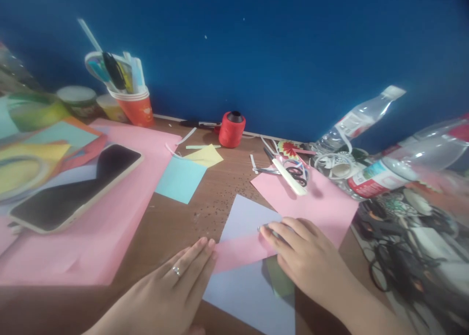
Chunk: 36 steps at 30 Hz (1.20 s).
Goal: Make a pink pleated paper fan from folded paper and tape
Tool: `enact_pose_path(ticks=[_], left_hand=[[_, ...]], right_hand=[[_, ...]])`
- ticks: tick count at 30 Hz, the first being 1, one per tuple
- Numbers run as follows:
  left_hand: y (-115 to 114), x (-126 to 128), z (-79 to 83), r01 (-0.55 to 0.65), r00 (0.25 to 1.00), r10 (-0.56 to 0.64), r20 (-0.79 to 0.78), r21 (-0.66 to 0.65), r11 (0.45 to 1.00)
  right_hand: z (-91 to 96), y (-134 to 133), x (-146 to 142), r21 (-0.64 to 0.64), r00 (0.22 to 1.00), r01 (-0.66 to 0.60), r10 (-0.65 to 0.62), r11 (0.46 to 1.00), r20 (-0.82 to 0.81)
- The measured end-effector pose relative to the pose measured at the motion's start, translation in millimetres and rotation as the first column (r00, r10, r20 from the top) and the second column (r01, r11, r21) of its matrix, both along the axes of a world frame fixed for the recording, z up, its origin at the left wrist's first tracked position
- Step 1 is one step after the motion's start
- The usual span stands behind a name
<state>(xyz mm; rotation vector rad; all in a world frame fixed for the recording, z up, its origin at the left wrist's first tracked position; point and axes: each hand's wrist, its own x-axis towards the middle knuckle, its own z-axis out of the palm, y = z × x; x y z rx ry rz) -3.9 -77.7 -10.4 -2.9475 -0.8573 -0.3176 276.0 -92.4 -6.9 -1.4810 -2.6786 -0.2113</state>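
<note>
A pink paper strip (238, 252) lies across a pale lavender sheet (249, 296) on the brown table. My left hand (176, 281), with a ring on one finger, is stretched out flat, its fingertips at the strip's left end. Over the strip's right end, my right hand (304, 252) has its fingers bent around a small object with a shiny tip; its kind is mostly hidden. Under that hand a small green piece (280, 276) shows on the lavender sheet.
Scissors (298, 176) and a white-handled tool rest on pink paper (318, 198). Nearby stand a red thread spool (232, 130) and tilted plastic bottles (361, 117). On the left are a phone (76, 188) and a red cup of pens (135, 108). Dark crumbs dot the table.
</note>
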Motion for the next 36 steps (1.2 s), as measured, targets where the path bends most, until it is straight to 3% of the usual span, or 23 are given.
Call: enact_pose_path(ticks=[6, 11, 13, 16, 19, 26, 36], left_hand=[[4, 0, 1.5, 0.001, 1.000, -0.001, 0.005, 0.027, 1.000], [10, 6, 6.1, 0.016, 0.999, -0.022, 0.041, 0.135, 0.991], [11, 9, 9.1, -0.008, 0.999, 0.002, 0.055, 0.110, 0.994], [13, 11, 10.8, -0.038, 0.999, 0.039, 0.032, -0.029, 0.999], [13, 10, 6.0, -0.020, 1.000, 0.020, 0.001, -0.084, 0.996], [15, 5, -6.0, 0.043, 0.998, -0.040, -0.041, 0.090, 0.995], [22, 4, 8.1, 0.075, 0.977, -0.056, -0.204, 0.086, 0.993]], right_hand=[[-0.5, -2, 1, 0.040, 0.999, 0.038, -0.037, 0.998, -0.037], [3.5, -1, -4, 0.071, 1.000, 0.011, -0.012, 0.997, 0.014], [5.3, 0, -11, 0.120, 0.999, -0.028, 0.025, 0.992, 0.030], [5.6, 2, -25, 0.139, 0.988, -0.151, 0.153, 0.979, 0.000], [3.7, 5, -39, 0.058, 0.972, -0.219, 0.223, 0.974, -0.079], [3.1, 12, -47, -0.071, 0.964, -0.167, 0.148, 0.983, -0.219], [10.1, 29, -34, -0.395, 0.928, -0.162, 0.004, 0.904, -0.372]])
